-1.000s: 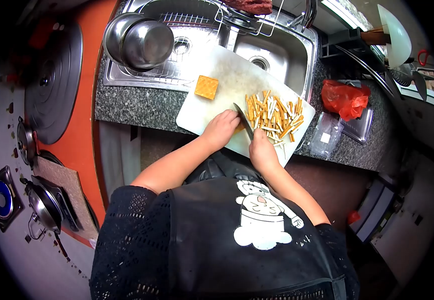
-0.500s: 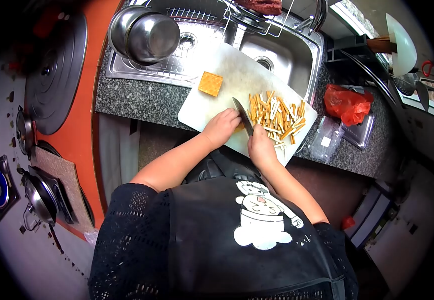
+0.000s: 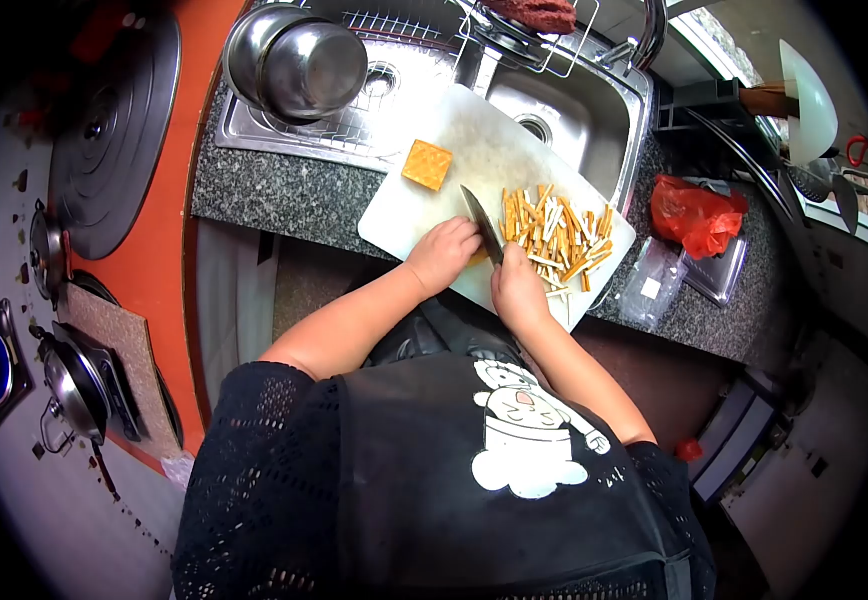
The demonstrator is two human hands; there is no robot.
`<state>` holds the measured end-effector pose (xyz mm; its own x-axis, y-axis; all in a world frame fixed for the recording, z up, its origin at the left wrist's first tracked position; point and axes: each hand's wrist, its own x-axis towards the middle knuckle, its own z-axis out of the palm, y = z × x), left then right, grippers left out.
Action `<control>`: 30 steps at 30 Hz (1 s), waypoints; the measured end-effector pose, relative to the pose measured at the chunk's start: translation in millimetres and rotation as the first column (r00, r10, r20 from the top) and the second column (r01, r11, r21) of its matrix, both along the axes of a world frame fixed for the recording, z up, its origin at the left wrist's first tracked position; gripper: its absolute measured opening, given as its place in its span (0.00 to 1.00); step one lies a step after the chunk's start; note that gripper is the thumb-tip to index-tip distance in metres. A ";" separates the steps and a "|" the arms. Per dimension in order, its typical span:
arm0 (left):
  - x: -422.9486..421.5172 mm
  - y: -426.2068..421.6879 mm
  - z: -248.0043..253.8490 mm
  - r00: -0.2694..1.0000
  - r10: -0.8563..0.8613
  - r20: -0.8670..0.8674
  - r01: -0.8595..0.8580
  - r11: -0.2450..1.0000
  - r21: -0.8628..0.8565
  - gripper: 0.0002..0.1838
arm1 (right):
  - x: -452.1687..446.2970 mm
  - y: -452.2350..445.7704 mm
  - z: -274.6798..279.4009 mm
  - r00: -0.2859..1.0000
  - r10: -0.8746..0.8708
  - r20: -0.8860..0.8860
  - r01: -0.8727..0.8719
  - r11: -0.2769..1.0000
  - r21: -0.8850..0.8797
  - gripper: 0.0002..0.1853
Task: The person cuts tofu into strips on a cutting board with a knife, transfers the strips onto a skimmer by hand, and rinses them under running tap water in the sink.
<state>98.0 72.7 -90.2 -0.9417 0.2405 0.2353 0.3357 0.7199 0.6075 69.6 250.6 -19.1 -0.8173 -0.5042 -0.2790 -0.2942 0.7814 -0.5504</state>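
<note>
My right hand (image 3: pixel 519 288) is wrapped round the handle of a kitchen knife (image 3: pixel 480 220), its blade pointing up and left over the board. Just left of the blade, my left hand (image 3: pixel 444 254) has its fingers bent over a piece of orange-brown tofu (image 3: pixel 478 257), mostly hidden beneath them. A whole square block of the same tofu (image 3: pixel 427 165) lies further up the white cutting board (image 3: pixel 474 130). To the right of the knife is a loose heap of thin tofu strips (image 3: pixel 559 238), orange outside and white inside.
The board overlaps a double steel sink (image 3: pixel 564 105) with stacked metal bowls (image 3: pixel 314 70) at its left. Right on the granite counter (image 3: pixel 289 195) lie a red plastic bag (image 3: pixel 696 215), a clear bag (image 3: pixel 651 285) and a metal lid-like tray (image 3: pixel 719 268). A knife rack stands beyond.
The knife has shifted slightly left with my right hand, its tip further toward the left. My left hand stays on the tofu piece. The whole view has shifted a little.
</note>
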 end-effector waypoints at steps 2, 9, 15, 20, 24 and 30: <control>-1.4 -0.4 1.2 0.999 0.011 -0.032 -0.010 1.000 0.020 0.12 | -1.5 -0.1 -3.3 0.999 -0.013 -0.049 0.010 0.999 -0.052 0.09; 1.2 -5.7 3.8 1.000 -0.018 -0.015 0.019 0.999 0.041 0.11 | 1.0 10.3 22.3 0.998 0.012 0.055 -0.013 1.000 0.019 0.11; 0.6 -5.5 4.1 0.998 0.002 -0.063 0.000 0.999 0.033 0.10 | 2.8 -1.2 -2.0 1.000 -0.011 -0.027 0.009 0.999 -0.046 0.10; 2.1 -7.3 5.6 0.997 0.026 -0.079 -0.024 0.999 0.023 0.10 | 3.4 3.0 18.8 0.999 -0.018 0.027 0.019 0.999 -0.025 0.10; 4.6 -4.0 1.8 0.998 0.043 -0.053 -0.041 0.998 0.050 0.10 | 7.2 4.8 20.0 0.997 0.006 0.074 -0.006 1.000 0.007 0.10; 3.0 -7.4 2.3 0.998 0.045 -0.047 -0.042 0.997 0.070 0.10 | 1.4 -6.0 0.6 1.000 -0.012 -0.006 0.011 0.999 -0.049 0.09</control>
<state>101.0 65.3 -87.9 -0.9380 0.1814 0.2953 0.3352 0.6912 0.6402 71.0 244.6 -18.5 -0.8248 -0.5075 -0.2492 -0.2888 0.7571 -0.5860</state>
